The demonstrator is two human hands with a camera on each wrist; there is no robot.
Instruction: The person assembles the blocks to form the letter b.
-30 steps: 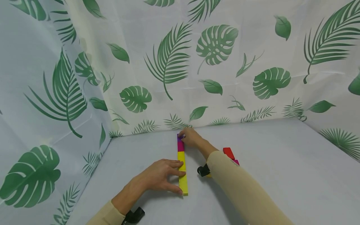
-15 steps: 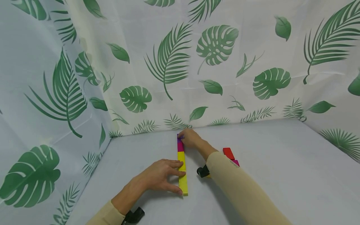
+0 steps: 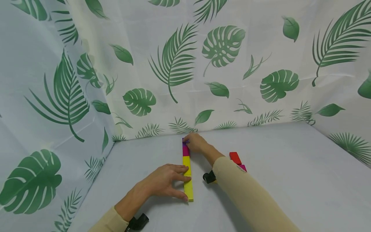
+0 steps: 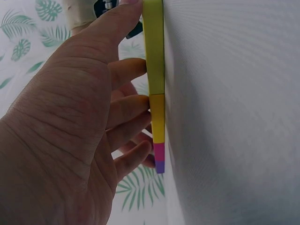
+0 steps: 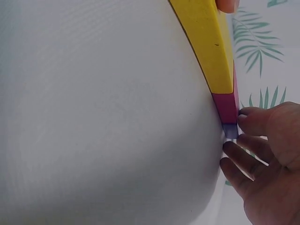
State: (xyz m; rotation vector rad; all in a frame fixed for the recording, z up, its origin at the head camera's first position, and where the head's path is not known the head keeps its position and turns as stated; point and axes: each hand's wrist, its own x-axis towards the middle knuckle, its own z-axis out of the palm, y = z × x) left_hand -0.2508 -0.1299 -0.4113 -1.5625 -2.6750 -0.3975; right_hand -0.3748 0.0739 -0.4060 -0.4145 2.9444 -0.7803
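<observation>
A straight row of blocks runs away from me on the white table. Nearest is a long yellow block (image 3: 188,192), then a second yellow block (image 3: 186,161), a magenta block (image 3: 185,151) and a purple block (image 5: 229,130) at the far end. My left hand (image 3: 165,180) lies along the row's left side, fingers extended, fingertips on the yellow blocks and thumb by the near end. At the far end, my right hand (image 3: 197,143) pinches the purple block, its thumb close to the magenta one and other fingers past the end.
Right of the row, a red block (image 3: 235,158) and another magenta block (image 3: 243,167) lie partly behind the right sleeve (image 3: 240,183). A sliver of yellow (image 3: 214,181) shows under the right wrist camera (image 3: 209,177). A leaf-print curtain (image 3: 226,106) closes off the table's back.
</observation>
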